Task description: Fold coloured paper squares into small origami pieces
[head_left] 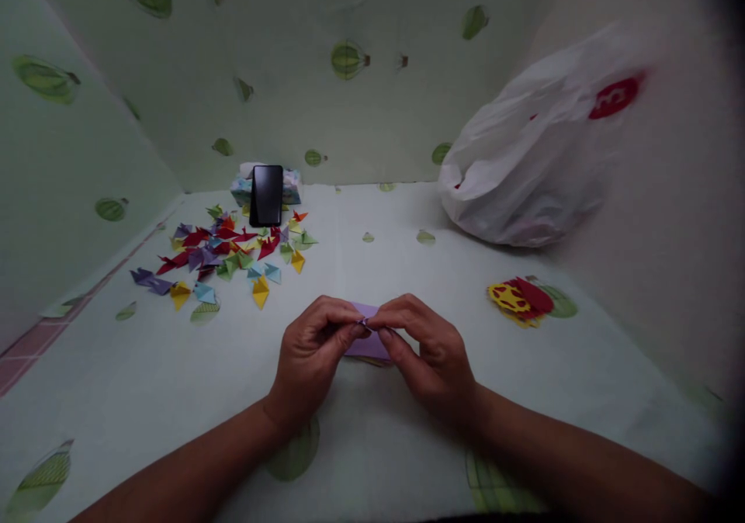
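My left hand [308, 356] and my right hand [435, 356] meet at the middle of the table, thumbs and fingertips pinched together. Between them is a small piece of folded paper [364, 323], purplish and mostly covered by the fingers. Both hands grip it, one from each side. Just beneath lies a flat purple paper sheet [366, 345], with the edges of something brownish showing under its near side. Off to the left spreads a pile of folded paper cranes [224, 250] in red, purple, yellow, green, blue and orange.
A black phone [267, 195] leans upright against a tissue box [296, 187] behind the cranes. Red and yellow paper cutouts [520, 301] lie to the right. A bulging white plastic bag [518, 166] stands at the back right. Balloon-printed covering lines the table and walls.
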`<state>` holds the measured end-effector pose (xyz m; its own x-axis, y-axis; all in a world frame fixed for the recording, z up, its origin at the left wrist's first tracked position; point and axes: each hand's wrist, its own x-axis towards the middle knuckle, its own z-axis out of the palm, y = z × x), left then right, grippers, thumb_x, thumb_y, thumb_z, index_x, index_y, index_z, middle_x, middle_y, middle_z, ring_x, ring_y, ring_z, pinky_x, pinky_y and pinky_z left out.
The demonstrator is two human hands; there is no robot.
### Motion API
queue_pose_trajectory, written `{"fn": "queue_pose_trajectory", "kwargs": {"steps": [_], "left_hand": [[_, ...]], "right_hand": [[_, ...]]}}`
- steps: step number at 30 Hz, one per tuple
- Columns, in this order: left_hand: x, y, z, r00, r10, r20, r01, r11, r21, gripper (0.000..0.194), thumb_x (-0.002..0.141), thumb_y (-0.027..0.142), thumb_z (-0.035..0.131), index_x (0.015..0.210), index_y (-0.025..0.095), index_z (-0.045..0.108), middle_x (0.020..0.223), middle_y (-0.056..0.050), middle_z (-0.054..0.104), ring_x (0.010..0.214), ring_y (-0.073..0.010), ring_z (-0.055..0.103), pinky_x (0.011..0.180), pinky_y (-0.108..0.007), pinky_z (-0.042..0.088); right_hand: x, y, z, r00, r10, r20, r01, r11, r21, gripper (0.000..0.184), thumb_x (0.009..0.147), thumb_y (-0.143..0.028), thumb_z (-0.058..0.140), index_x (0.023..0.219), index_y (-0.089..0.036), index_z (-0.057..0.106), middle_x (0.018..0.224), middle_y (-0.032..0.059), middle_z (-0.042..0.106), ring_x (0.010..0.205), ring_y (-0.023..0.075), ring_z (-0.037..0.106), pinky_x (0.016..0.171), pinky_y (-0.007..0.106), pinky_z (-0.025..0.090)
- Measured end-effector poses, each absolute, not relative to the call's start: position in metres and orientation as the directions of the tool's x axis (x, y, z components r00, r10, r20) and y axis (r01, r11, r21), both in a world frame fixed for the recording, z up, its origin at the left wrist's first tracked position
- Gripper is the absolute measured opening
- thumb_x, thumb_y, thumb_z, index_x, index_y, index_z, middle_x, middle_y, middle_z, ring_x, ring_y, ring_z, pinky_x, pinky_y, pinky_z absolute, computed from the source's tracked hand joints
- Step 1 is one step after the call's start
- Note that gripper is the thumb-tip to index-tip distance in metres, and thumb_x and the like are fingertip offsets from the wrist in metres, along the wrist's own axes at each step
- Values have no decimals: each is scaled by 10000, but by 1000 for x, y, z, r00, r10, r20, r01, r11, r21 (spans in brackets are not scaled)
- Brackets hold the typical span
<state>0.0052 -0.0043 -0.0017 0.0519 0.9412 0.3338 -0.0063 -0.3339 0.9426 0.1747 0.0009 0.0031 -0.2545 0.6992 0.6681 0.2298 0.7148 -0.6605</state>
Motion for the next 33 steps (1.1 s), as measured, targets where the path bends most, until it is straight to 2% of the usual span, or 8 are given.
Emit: {"fn": "queue_pose_trajectory", "kwargs": {"steps": [4,17,22,28,33], "left_hand": [[5,-5,-1,60,950,307,-1,-308,952,108,862,117,670,840,214,711,870,-10,642,852,-133,616,765,-242,513],[5,-5,-2,78,934,348,36,-352,935,142,865,106,667,852,234,726,863,-8,656,857,-139,623,781,-255,509],[4,-5,-3,71,903,424,94,-429,898,165,859,99,680,863,252,741,849,2,675,846,-134,629,779,-255,505],[2,-5,-5,67,884,462,182,-466,866,173,858,95,684,880,255,745,860,-1,682,838,-139,639,773,-270,509],[1,0,-3,51,914,403,126,-406,905,142,848,97,689,835,231,734,834,4,667,809,-128,640,754,-250,514]], "right_hand": [[175,1,6,-236,693,682,253,721,-645,185,879,-34,538,948,-157,658,828,55,653,782,170,610,692,329,505],[176,1,4,-271,696,664,179,715,-676,305,879,-27,520,1057,-202,695,870,52,669,805,166,638,694,328,551],[174,0,2,-243,728,641,147,681,-717,261,887,-37,537,1028,-180,703,873,55,656,806,159,637,691,316,540],[172,-1,2,-241,743,625,164,666,-728,235,888,-67,539,1034,-192,675,922,58,648,882,178,630,761,348,531],[175,0,4,-292,770,568,166,625,-763,213,904,-89,522,1041,-175,659,950,65,644,911,179,623,789,345,508]]}}
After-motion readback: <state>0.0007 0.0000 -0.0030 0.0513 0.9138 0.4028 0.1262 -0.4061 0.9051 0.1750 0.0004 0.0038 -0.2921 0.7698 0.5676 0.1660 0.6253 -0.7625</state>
